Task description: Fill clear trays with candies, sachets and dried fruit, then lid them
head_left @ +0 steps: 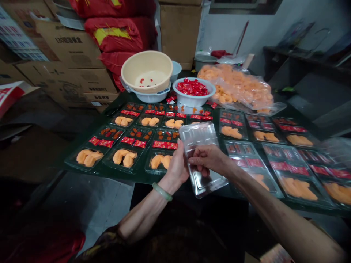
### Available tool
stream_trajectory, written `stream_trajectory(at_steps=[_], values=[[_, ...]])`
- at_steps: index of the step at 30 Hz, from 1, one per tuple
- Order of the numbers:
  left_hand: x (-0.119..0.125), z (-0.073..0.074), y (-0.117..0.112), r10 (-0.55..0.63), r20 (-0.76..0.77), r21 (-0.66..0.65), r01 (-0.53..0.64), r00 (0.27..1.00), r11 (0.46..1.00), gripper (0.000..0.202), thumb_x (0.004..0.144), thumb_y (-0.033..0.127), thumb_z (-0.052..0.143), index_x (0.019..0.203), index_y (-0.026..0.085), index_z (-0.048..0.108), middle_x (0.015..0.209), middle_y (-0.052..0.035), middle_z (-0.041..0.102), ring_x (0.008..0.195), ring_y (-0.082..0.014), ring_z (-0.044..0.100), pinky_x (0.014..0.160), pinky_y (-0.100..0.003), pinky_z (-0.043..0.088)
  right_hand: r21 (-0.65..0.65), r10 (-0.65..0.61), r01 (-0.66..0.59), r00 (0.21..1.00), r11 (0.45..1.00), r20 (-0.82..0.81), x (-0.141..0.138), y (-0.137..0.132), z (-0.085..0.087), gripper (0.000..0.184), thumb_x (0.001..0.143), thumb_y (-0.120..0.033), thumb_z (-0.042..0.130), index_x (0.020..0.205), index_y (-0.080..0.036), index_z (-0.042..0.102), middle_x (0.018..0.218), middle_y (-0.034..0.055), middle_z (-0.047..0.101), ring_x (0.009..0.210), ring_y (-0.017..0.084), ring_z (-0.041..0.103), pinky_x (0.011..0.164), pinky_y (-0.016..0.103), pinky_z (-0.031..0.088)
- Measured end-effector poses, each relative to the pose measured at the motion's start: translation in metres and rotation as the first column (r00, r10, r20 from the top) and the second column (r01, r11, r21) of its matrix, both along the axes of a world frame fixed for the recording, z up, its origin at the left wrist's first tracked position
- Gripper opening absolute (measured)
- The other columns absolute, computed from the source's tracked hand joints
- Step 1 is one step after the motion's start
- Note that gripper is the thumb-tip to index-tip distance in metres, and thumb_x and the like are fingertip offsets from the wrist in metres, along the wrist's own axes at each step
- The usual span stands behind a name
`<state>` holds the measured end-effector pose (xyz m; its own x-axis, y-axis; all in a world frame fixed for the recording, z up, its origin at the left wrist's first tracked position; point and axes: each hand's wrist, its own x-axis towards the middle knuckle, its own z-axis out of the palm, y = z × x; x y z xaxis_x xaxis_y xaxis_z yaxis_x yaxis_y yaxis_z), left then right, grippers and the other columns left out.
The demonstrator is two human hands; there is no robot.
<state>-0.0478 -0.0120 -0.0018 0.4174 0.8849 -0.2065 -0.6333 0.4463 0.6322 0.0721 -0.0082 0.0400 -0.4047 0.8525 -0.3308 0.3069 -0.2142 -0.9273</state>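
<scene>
My left hand (177, 164) grips a clear plastic tray (200, 131) with moulded compartments along its left edge, holding it tilted above the table's front edge. A jade-green bangle circles the left wrist. My right hand (210, 159) lies across the tray, thumb and fingers pinched together at its left side close to my left hand; whether it is one tray or a stack I cannot tell. Just left of my hands, a filled tray (161, 146) holds orange pieces, red sachets and dried brown fruit. To the right lies another filled tray (249, 164), partly hidden by my right arm.
Several filled trays (123, 157) stand in rows on the dark green table (142, 176). Behind them are a white bowl of red sachets (192, 87), a cream basin (146, 71) and a clear bag of orange pieces (236, 86). Cardboard boxes (74, 47) are stacked at the back left.
</scene>
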Motion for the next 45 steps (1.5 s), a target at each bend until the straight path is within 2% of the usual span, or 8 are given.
stream_trajectory(at_steps=[9,13,16,24,30,34,40,45], values=[[0.003,0.001,-0.003,0.019,-0.003,-0.038,-0.019,1.0,0.999,0.072,0.076,0.074,0.031,0.065,0.011,0.062,0.043,-0.0067,0.054,0.04,-0.019,0.056,0.041,-0.029,0.045,0.018,0.014,-0.016,0.995,1.0,0.099,-0.003,-0.002,0.001,0.023,0.077,-0.031,0.057,0.062,-0.018,0.046,0.047,-0.0048,0.055,0.034,0.008,0.049,0.034,0.018,0.035],[0.008,0.019,-0.008,0.346,0.009,-0.021,-0.345,0.938,0.938,0.039,0.085,0.05,0.049,0.084,0.014,0.065,0.069,-0.004,0.067,0.065,-0.0173,0.065,0.064,-0.028,0.051,0.441,-0.146,-0.064,0.893,0.895,0.426,-0.016,-0.017,0.004,0.012,0.08,-0.017,0.048,0.068,-0.019,0.047,0.062,0.0027,0.061,0.054,0.014,0.058,0.049,0.024,0.04],[0.008,0.03,-0.011,0.413,-0.014,0.046,-0.412,0.911,0.91,0.033,0.085,0.044,0.051,0.089,0.014,0.064,0.078,-0.0042,0.069,0.079,-0.0188,0.065,0.075,-0.029,0.05,0.598,-0.193,-0.139,0.869,0.789,0.456,-0.022,-0.023,0.006,0.005,0.079,-0.016,0.048,0.082,-0.019,0.049,0.075,0.0056,0.064,0.068,0.017,0.06,0.057,0.026,0.042],[0.001,0.017,-0.006,0.234,-0.045,0.023,-0.233,0.971,0.972,0.059,0.081,0.065,0.038,0.073,0.011,0.06,0.041,-0.0021,0.051,0.034,-0.0147,0.051,0.048,-0.031,0.049,0.061,0.153,-0.151,0.988,0.987,-0.03,-0.013,0.004,0.008,0.018,0.077,-0.032,0.057,0.072,-0.019,0.045,0.046,-0.0079,0.052,0.034,0.008,0.049,0.033,0.017,0.038],[-0.007,0.014,-0.004,0.189,0.028,0.065,-0.19,0.982,0.98,0.064,0.08,0.069,0.034,0.078,0.011,0.06,0.04,-0.0022,0.049,0.044,-0.0188,0.058,0.046,-0.029,0.048,0.011,0.155,-0.154,0.985,0.988,-0.073,-0.019,0.01,0.016,0.014,0.076,-0.028,0.057,0.072,-0.017,0.05,0.045,-0.0066,0.054,0.036,0.008,0.052,0.034,0.016,0.041],[-0.009,0.015,-0.006,0.225,0.026,0.062,-0.226,0.974,0.972,0.062,0.078,0.069,0.039,0.069,0.012,0.06,0.043,-0.0038,0.052,0.058,-0.0221,0.063,0.055,-0.031,0.051,0.106,0.12,-0.135,0.983,0.985,0.136,-0.029,0.004,0.017,0.01,0.079,-0.019,0.048,0.069,-0.018,0.049,0.048,-0.0051,0.053,0.039,0.008,0.051,0.039,0.019,0.038],[-0.009,0.02,-0.003,0.532,0.013,0.129,-0.529,0.846,0.839,0.037,0.077,0.048,0.06,0.092,0.014,0.064,0.093,-0.0065,0.068,0.094,-0.0218,0.062,0.086,-0.034,0.047,0.602,-0.178,-0.278,0.789,0.749,0.587,-0.048,-0.006,0.02,0.01,0.074,-0.016,0.047,0.066,-0.017,0.052,0.06,0.0011,0.056,0.052,0.011,0.047,0.049,0.025,0.025],[-0.035,0.01,0.028,0.71,-0.186,0.203,-0.681,0.679,0.704,0.044,0.08,0.041,0.059,0.117,0.018,0.054,0.113,-0.0088,0.061,0.107,-0.0213,0.057,0.092,-0.033,0.044,0.715,-0.199,-0.158,0.9,0.681,0.389,-0.063,0.029,0.035,0.012,0.068,-0.013,0.048,0.058,-0.018,0.044,0.052,-0.0038,0.045,0.049,0.008,0.037,0.05,0.023,0.023]])
